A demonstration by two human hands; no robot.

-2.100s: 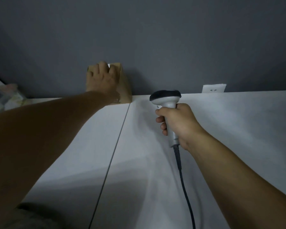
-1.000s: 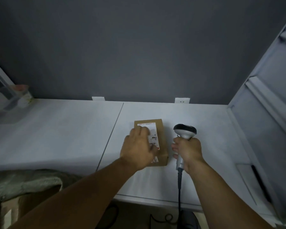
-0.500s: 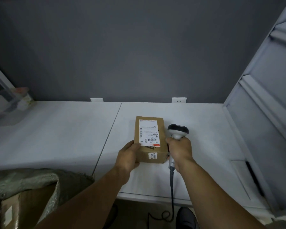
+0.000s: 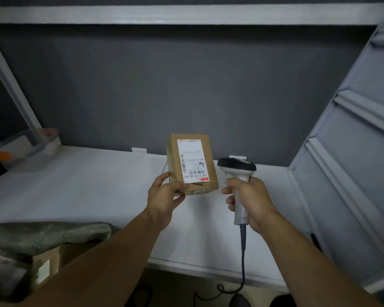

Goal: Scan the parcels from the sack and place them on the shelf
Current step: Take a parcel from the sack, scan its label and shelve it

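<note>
Left hand (image 4: pixel 164 196): grips the near end of the parcel, thumb on the labelled face, fingers curled round the left side and underneath.
Parcel (image 4: pixel 192 162): brown cardboard box, held up over the shelf with its far end raised. The long side runs away from the person. Whether the near end touches the shelf cannot be told.
Label (image 4: pixel 192 160): white, with barcodes, on the face turned toward the camera; print too small to read in full.
Right hand (image 4: pixel 251 196): wrapped fully round the scanner handle, fingers closed on it.
Scanner (image 4: pixel 237 171): pale handle, dark head, held upright just right of the parcel and apart from it. Where its window aims cannot be told.
Cable (image 4: pixel 243 251): dark, hangs from the handle base past the shelf's front edge to the floor.
Shelf (image 4: pixel 98 185): white surface against a grey wall (image 4: pixel 186 85); a white board (image 4: pixel 186 15) crosses above, a white panel (image 4: pixel 353 162) stands at right.
Sack (image 4: pixel 44 235): grey-green, lower left, below the shelf edge, mouth open; a cardboard box (image 4: pixel 44 267) shows inside.
Container (image 4: pixel 31 142): clear, at the shelf's far left; contents blurred.
</note>
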